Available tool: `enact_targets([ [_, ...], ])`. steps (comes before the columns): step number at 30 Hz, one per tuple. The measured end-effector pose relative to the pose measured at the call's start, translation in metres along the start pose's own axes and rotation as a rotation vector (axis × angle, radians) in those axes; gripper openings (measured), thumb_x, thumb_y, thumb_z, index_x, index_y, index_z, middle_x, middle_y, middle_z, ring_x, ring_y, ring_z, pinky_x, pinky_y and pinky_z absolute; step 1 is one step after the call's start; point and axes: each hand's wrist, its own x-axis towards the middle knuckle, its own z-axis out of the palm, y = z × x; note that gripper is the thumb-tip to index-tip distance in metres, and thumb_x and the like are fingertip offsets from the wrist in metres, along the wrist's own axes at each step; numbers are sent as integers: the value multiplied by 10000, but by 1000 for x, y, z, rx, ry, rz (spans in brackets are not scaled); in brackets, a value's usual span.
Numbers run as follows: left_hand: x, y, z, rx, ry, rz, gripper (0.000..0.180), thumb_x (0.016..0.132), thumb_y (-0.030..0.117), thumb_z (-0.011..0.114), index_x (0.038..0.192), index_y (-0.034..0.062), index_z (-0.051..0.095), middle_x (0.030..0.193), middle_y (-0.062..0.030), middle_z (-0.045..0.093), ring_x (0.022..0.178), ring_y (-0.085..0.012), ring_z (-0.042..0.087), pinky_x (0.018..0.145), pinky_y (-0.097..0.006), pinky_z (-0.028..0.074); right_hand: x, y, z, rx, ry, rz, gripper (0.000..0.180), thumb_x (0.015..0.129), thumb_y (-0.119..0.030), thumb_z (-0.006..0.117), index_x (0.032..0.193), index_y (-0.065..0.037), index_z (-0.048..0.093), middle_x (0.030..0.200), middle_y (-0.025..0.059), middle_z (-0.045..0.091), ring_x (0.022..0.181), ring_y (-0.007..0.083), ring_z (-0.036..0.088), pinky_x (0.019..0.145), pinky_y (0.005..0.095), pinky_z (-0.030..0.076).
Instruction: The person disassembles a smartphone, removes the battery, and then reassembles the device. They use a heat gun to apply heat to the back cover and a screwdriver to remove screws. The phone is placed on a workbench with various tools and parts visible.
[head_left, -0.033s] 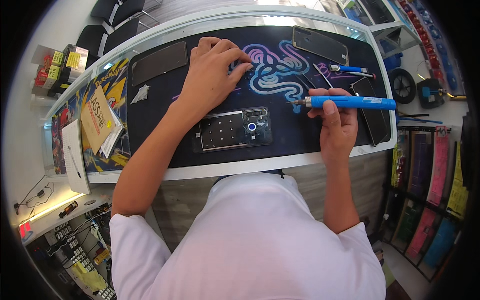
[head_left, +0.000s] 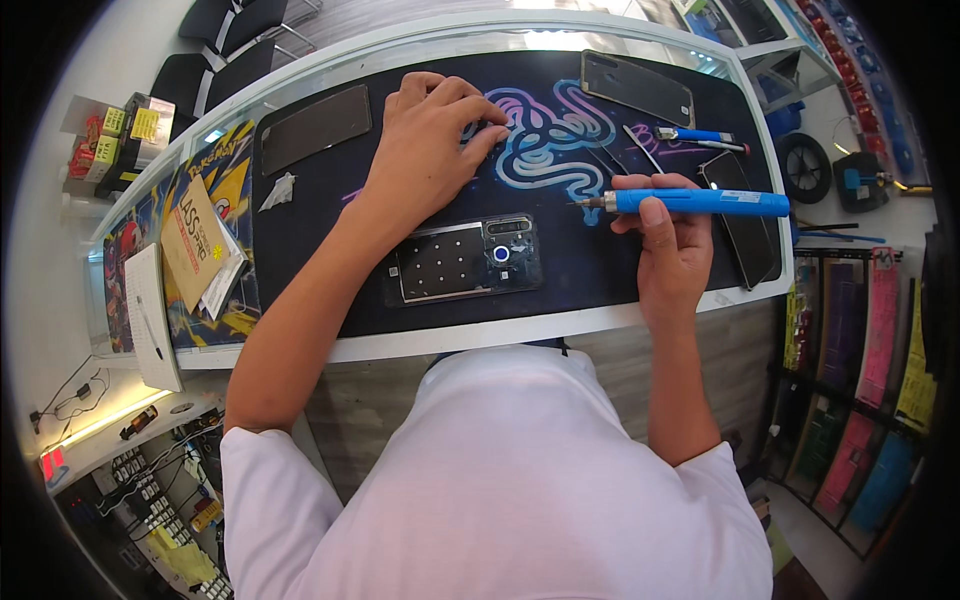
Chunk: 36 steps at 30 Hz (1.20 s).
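Note:
A blue pen-shaped electric screwdriver [head_left: 700, 202] lies across my right hand [head_left: 672, 235], which is closed around it. Its metal bit points left above the dark mat [head_left: 330, 205]. Beyond the phone, my left hand [head_left: 437, 130] is lowered to the mat with fingers bent, thumb and index tips close together. Whatever they pinch, if anything, is hidden. Nearest me lies an opened phone [head_left: 450, 265], its inner side up, showing a dark plate with pale dots, a camera strip and a round blue spot. Neither hand touches it.
Dark phone panels [head_left: 316, 130] lie at the mat's far left, and a phone back [head_left: 638, 90] at far right. Tweezers [head_left: 643, 148], blue-handled tools [head_left: 695, 137] and another phone [head_left: 738, 220] sit right. Crumpled tissue [head_left: 279, 191], envelopes [head_left: 200, 240] and a notebook [head_left: 152, 315] are left.

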Motion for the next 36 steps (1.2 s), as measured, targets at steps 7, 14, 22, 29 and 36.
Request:
enact_targets([
  [7, 21, 5, 16, 165, 34, 261, 169, 929, 280, 793, 1048, 160, 797, 1158, 23, 675, 1251, -254, 531, 1099, -477, 396, 3, 3, 6, -96, -19, -24, 303, 1058, -137, 707, 1311, -30, 577, 1189, 159, 757, 1029, 154, 731, 847, 280, 607],
  [14, 21, 11, 8, 184, -36, 210, 201, 1033, 265, 683, 1120, 83, 683, 1123, -65, 661, 1206, -289, 541, 1052, -461, 409, 4, 5, 4, -78, 3, -1, 323, 1064, -167, 704, 1325, -26, 576, 1184, 160, 765, 1010, 147, 732, 825, 258, 587],
  [22, -27, 17, -49, -696, -183, -314, 220, 1093, 277, 637, 1030, 67, 618, 1011, -19, 618, 887, -117, 512, 849, -269, 430, 9, -2, 0, 20, 1, 105, 351, 1101, -275, 646, 1331, -21, 570, 1213, 215, 760, 924, 168, 737, 766, 275, 571],
  [29, -57, 31, -35, -806, 38, -289, 128, 989, 136, 774, 1056, 34, 734, 983, -22, 713, 901, -109, 635, 832, -274, 509, 15, -10, 26, 213, -84, 169, 378, 1089, -224, 659, 1375, -7, 539, 1235, 262, 736, 923, 196, 750, 782, 292, 598],
  [36, -66, 51, -30, -1004, 141, -358, 144, 1018, 145, 740, 1104, 45, 796, 1029, -24, 726, 967, -115, 654, 867, -264, 506, 19, -18, 47, 344, -159, 229, 427, 1063, -130, 674, 1435, 1, 510, 1288, 282, 708, 949, 211, 759, 831, 304, 623],
])
